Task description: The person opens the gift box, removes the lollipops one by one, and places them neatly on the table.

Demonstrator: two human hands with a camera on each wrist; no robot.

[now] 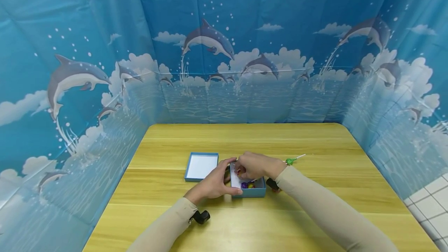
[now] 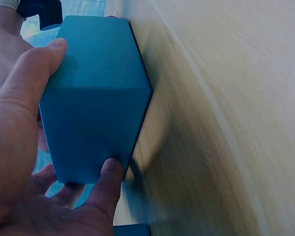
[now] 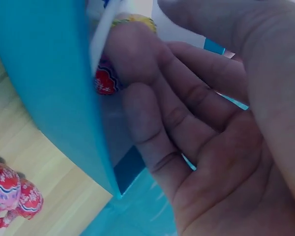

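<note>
- Yellow bench is carrying the blue box.
- Left grip (spread wide) is clasping its left end.
- Right grip, half-curled, is resting inside beside lollipops; whether it's holding one, I cannot tell.

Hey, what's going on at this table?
A person's left hand is holding a small open blue box, while the right hand reaches inside, among wrapped sweets; whether it grips one is hard to tell. What looks like the lid lies to the left, white inside facing up. A green lollipop and some red and pink sweets lie outside the box.
</note>
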